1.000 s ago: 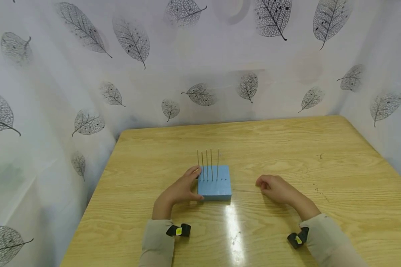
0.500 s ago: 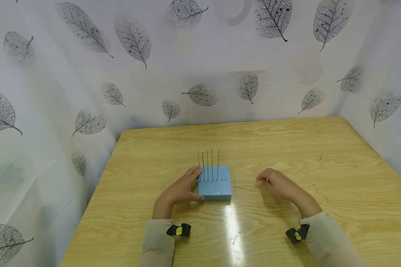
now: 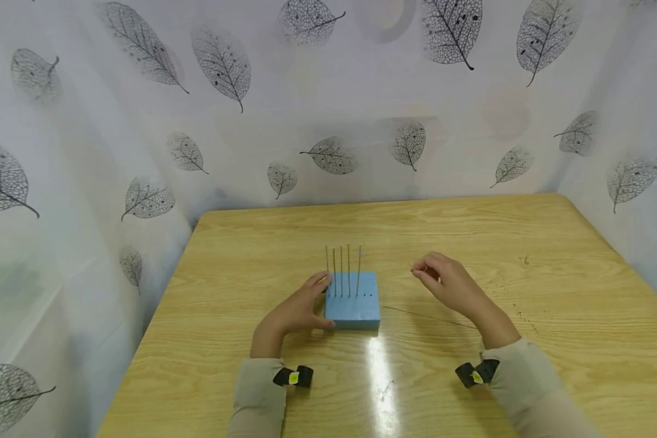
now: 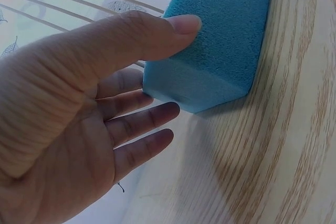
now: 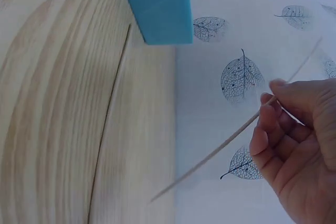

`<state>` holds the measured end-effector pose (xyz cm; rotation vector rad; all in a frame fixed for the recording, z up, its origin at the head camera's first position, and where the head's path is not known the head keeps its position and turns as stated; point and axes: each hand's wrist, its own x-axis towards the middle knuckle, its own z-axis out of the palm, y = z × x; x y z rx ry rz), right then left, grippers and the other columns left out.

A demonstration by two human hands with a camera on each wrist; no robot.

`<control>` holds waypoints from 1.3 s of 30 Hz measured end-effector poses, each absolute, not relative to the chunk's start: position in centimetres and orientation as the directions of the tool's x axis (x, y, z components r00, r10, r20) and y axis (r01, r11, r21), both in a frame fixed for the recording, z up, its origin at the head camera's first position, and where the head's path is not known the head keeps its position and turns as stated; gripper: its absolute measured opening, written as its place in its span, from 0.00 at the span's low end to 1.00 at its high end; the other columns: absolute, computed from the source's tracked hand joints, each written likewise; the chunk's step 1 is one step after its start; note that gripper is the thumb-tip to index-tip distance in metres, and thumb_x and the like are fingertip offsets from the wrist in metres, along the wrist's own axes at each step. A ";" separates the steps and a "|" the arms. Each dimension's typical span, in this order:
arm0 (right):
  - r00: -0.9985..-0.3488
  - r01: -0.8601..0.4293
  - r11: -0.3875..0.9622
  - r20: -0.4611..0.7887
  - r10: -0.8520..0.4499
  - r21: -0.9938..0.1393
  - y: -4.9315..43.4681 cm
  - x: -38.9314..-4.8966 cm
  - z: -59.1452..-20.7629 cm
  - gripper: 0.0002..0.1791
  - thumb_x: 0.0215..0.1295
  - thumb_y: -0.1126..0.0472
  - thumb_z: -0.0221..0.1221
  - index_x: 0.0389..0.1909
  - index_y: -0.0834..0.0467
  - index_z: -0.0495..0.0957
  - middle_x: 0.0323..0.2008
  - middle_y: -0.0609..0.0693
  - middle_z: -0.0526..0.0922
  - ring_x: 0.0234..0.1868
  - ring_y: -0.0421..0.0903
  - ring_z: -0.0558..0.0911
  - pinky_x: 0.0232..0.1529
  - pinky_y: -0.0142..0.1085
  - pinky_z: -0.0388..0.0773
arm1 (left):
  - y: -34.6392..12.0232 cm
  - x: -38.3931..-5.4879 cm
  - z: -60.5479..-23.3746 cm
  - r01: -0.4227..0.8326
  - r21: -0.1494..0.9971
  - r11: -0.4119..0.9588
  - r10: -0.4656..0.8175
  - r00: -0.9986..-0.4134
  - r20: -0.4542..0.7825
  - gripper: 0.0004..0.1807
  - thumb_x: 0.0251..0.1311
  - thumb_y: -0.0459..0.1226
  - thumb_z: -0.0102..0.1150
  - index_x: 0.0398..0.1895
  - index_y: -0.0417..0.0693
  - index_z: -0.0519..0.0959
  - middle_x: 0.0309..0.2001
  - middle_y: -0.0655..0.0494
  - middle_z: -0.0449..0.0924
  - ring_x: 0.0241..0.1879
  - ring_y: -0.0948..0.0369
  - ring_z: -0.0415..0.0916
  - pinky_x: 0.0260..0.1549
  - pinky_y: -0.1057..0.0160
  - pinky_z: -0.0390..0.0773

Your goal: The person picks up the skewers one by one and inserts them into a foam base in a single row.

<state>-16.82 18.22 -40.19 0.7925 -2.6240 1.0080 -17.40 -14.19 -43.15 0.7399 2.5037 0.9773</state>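
Observation:
A blue foam block [image 3: 353, 309] sits on the wooden table, with several thin wooden skewers [image 3: 342, 271] standing upright in a row in its top. My left hand [image 3: 292, 313] holds the block by its left end, thumb [image 4: 184, 24] on the near side and fingers toward the far side. To the right of the block, my right hand [image 3: 451, 286] is raised off the table. Between thumb and fingertips it pinches one skewer [image 5: 215, 150], slanted in the right wrist view. A second skewer [image 5: 107, 114] lies on the table, partly beneath the right forearm in the head view.
Two small dark holes [image 3: 368, 295] show in the block's top, right of the standing skewers. The wooden table [image 3: 241, 261] reaches back to a pale curtain [image 3: 356, 103] printed with leaves. Both wrists wear black straps with small devices.
My right hand has risen from the tabletop and shifted slightly away from me, lifting a skewer. The skewer left lying shows more of its length. My left hand stays on the block.

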 end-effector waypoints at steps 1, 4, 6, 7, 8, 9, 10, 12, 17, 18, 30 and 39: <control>-0.820 -0.572 0.605 0.407 -0.403 -0.553 18.0 -16.9 -40.1 0.02 0.64 0.69 0.57 0.34 0.61 0.78 0.30 0.46 0.76 0.26 0.36 0.69 0.26 0.31 0.70 | -14.2 -17.4 -43.1 0.340 0.702 0.626 0.583 -0.802 -0.132 0.53 0.48 0.40 0.73 0.73 0.40 0.50 0.74 0.46 0.43 0.71 0.50 0.46 0.64 0.49 0.58; -0.791 -0.609 0.567 0.473 -0.388 -0.555 17.3 -17.0 -39.7 0.03 0.62 0.71 0.58 0.35 0.62 0.79 0.29 0.47 0.77 0.26 0.37 0.74 0.27 0.31 0.74 | -14.2 -17.4 -43.1 0.340 0.696 0.632 0.580 -0.804 -0.134 0.53 0.48 0.40 0.73 0.74 0.40 0.50 0.74 0.46 0.43 0.71 0.50 0.46 0.64 0.49 0.59; -0.779 -0.624 0.544 0.500 -0.377 -0.561 16.7 -17.1 -39.5 0.05 0.61 0.73 0.58 0.35 0.62 0.79 0.29 0.47 0.78 0.27 0.38 0.77 0.27 0.32 0.76 | -14.2 -17.4 -43.0 0.340 0.693 0.635 0.578 -0.805 -0.135 0.53 0.48 0.40 0.73 0.74 0.41 0.50 0.74 0.46 0.43 0.71 0.50 0.46 0.64 0.49 0.59; -0.775 -0.630 0.531 0.510 -0.373 -0.567 16.5 -17.1 -39.4 0.06 0.60 0.73 0.59 0.35 0.62 0.79 0.29 0.46 0.78 0.27 0.38 0.78 0.27 0.32 0.77 | -14.2 -17.4 -43.1 0.340 0.693 0.636 0.578 -0.805 -0.135 0.53 0.48 0.40 0.72 0.74 0.41 0.50 0.74 0.46 0.43 0.71 0.50 0.46 0.64 0.48 0.59; -0.771 -0.634 0.521 0.519 -0.369 -0.571 16.2 -17.2 -39.3 0.06 0.60 0.74 0.59 0.35 0.62 0.79 0.29 0.47 0.78 0.26 0.39 0.79 0.28 0.32 0.77 | -14.2 -17.4 -43.1 0.341 0.692 0.636 0.579 -0.804 -0.135 0.53 0.48 0.40 0.72 0.74 0.41 0.50 0.74 0.46 0.43 0.71 0.49 0.46 0.64 0.48 0.59; -0.767 -0.640 0.509 0.527 -0.368 -0.576 15.9 -17.2 -39.3 0.06 0.60 0.74 0.59 0.35 0.62 0.78 0.29 0.47 0.79 0.26 0.39 0.79 0.28 0.32 0.78 | -14.2 -17.4 -43.1 0.342 0.691 0.637 0.578 -0.804 -0.135 0.53 0.48 0.40 0.72 0.74 0.41 0.50 0.74 0.46 0.43 0.71 0.50 0.46 0.64 0.49 0.60; -0.762 -0.645 0.498 0.533 -0.367 -0.579 15.7 -17.3 -39.2 0.06 0.60 0.75 0.59 0.35 0.62 0.78 0.29 0.48 0.79 0.26 0.40 0.79 0.28 0.33 0.78 | -14.2 -17.4 -43.1 0.341 0.691 0.637 0.578 -0.805 -0.136 0.53 0.48 0.40 0.72 0.74 0.41 0.50 0.74 0.46 0.43 0.71 0.50 0.47 0.64 0.49 0.60; -0.748 -0.662 0.477 0.552 -0.369 -0.578 15.2 -17.3 -39.1 0.06 0.59 0.75 0.59 0.35 0.62 0.78 0.29 0.48 0.79 0.26 0.40 0.80 0.28 0.33 0.79 | -14.2 -17.4 -43.1 0.341 0.693 0.635 0.580 -0.803 -0.136 0.53 0.49 0.40 0.72 0.74 0.41 0.50 0.74 0.47 0.43 0.71 0.50 0.46 0.64 0.49 0.60; -0.725 -0.686 0.441 0.595 -0.346 -0.580 13.9 -17.4 -38.9 0.07 0.60 0.75 0.58 0.36 0.63 0.79 0.29 0.50 0.80 0.27 0.41 0.80 0.29 0.31 0.79 | -14.2 -17.4 -43.1 0.342 0.694 0.634 0.581 -0.803 -0.135 0.53 0.49 0.40 0.72 0.74 0.41 0.50 0.74 0.47 0.43 0.71 0.50 0.46 0.63 0.49 0.60; -0.725 -0.686 0.433 0.601 -0.338 -0.585 13.6 -17.4 -38.9 0.07 0.60 0.75 0.58 0.36 0.63 0.79 0.30 0.50 0.80 0.27 0.41 0.80 0.29 0.31 0.78 | -14.2 -17.4 -43.1 0.343 0.693 0.634 0.581 -0.803 -0.134 0.53 0.49 0.40 0.72 0.74 0.41 0.50 0.74 0.47 0.43 0.71 0.50 0.46 0.63 0.49 0.60; -0.716 -0.697 0.359 0.623 -0.314 -0.620 10.7 -16.7 -36.8 0.07 0.56 0.82 0.56 0.34 0.71 0.77 0.29 0.60 0.79 0.26 0.52 0.81 0.30 0.33 0.80 | -14.2 -17.5 -43.2 0.352 0.680 0.643 0.580 -0.804 -0.132 0.53 0.49 0.40 0.72 0.74 0.41 0.50 0.74 0.47 0.43 0.71 0.50 0.46 0.63 0.49 0.60; -0.729 -0.684 0.308 0.604 -0.323 -0.661 10.2 -17.3 -38.3 0.07 0.60 0.79 0.55 0.36 0.69 0.77 0.32 0.60 0.81 0.27 0.50 0.81 0.33 0.33 0.81 | -14.2 -17.4 -43.2 0.343 0.691 0.636 0.580 -0.804 -0.134 0.53 0.48 0.40 0.73 0.73 0.40 0.50 0.74 0.46 0.44 0.71 0.50 0.47 0.64 0.49 0.58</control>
